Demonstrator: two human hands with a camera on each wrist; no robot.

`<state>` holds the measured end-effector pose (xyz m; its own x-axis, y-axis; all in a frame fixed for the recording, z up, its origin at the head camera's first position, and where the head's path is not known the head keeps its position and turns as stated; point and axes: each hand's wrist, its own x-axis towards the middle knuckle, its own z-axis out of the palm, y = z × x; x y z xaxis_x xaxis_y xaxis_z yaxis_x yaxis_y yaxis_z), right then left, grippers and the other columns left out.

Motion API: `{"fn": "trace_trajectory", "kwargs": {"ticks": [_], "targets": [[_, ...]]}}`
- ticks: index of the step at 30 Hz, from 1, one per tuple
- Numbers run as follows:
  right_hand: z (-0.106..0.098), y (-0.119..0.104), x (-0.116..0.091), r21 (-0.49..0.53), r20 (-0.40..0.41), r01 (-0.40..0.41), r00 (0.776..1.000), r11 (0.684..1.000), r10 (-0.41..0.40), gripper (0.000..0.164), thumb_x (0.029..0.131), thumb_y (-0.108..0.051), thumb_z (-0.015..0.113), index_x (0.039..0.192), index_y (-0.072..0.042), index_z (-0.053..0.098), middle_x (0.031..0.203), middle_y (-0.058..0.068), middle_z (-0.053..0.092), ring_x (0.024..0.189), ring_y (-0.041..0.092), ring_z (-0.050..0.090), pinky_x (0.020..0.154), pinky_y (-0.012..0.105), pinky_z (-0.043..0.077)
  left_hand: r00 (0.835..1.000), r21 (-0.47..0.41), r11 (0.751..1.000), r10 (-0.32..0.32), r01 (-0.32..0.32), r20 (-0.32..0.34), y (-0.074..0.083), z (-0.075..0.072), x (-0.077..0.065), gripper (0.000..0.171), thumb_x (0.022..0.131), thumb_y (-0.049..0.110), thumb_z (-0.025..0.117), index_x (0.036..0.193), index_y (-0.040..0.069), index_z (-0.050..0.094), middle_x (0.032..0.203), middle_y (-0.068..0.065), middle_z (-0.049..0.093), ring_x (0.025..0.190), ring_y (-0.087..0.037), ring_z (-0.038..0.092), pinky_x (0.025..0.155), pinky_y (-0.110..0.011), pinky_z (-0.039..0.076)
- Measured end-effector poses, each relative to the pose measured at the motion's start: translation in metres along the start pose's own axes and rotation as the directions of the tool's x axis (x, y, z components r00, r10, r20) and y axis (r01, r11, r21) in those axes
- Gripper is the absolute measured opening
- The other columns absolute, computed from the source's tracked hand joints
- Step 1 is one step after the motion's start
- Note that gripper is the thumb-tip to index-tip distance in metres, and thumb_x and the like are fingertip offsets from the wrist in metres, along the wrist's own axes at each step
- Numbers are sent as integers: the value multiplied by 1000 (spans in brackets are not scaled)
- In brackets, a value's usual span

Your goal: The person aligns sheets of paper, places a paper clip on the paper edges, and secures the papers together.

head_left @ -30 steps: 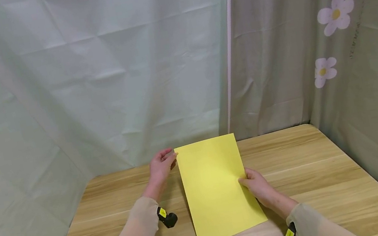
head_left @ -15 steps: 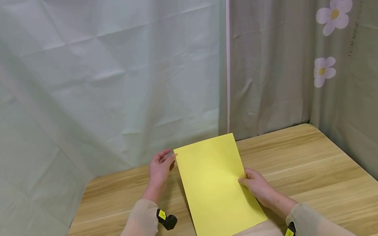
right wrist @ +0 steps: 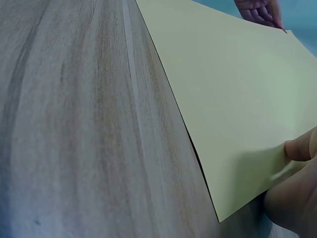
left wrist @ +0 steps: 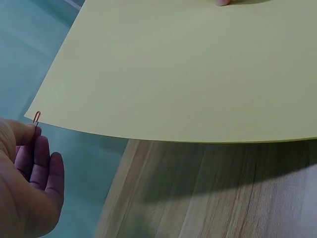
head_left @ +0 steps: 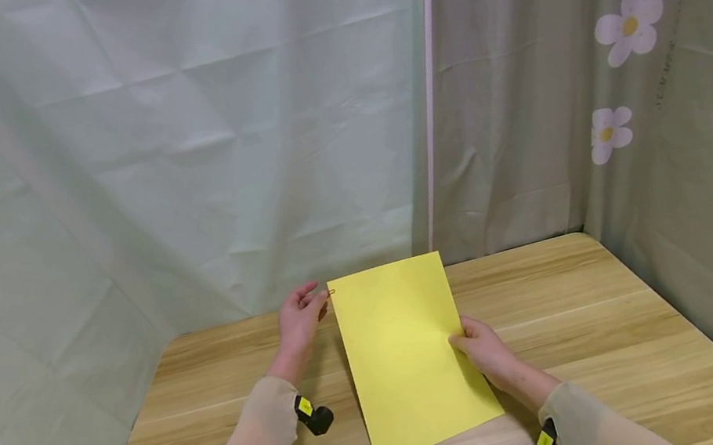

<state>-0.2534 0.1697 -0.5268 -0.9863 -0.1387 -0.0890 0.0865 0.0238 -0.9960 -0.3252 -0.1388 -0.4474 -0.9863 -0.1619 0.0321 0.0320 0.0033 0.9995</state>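
Observation:
A sheet of yellow paper is held tilted above the table, its far end raised. At its far left corner sits a small red paper clip, whose loop overlaps the paper's edge. My left hand pinches the outer end of this clip between thumb and forefinger; the other fingers are loosely bent. On the paper's right edge, my right hand grips the sheet with the thumb on top and the fingers hidden beneath. In the right wrist view the thumb presses on the paper's face.
The wooden table extends to both sides of the paper. Pale curtains hang behind it and along both sides, with flower prints on the right. A black wrist camera is strapped to each sleeve.
The red paper clip shows a little more at the corner as my left hand shifts slightly left. My right hand and the paper stay almost still.

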Motion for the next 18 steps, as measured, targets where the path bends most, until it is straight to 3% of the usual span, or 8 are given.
{"fn": "trace_trajectory", "kwargs": {"ticks": [5,12,18], "targets": [[1,0,1,-5,-16,-2,1000,1000,2,36,105,0,46,139,12,50,107,19,67,89,26,67,79,39,57,1000,60,998,18,-18,-9,2,-1,0,37,99,7,67,135,0,58,101,-10,65,106,-37,62,98,-47,51],[1,0,0,-29,-38,7,999,1000,-8,32,105,1,48,134,13,53,105,17,68,87,24,66,77,37,56,1000,125,992,31,-30,0,4,-2,0,39,98,8,69,135,1,59,101,-11,64,104,-36,62,86,-31,54],[2,2,1,-41,-36,-3,999,999,2,30,105,0,47,132,12,54,101,16,68,83,23,66,73,35,57,999,156,987,32,-36,25,5,-3,1,41,99,9,68,138,1,58,99,-12,65,98,-28,62,91,-38,51]]}}
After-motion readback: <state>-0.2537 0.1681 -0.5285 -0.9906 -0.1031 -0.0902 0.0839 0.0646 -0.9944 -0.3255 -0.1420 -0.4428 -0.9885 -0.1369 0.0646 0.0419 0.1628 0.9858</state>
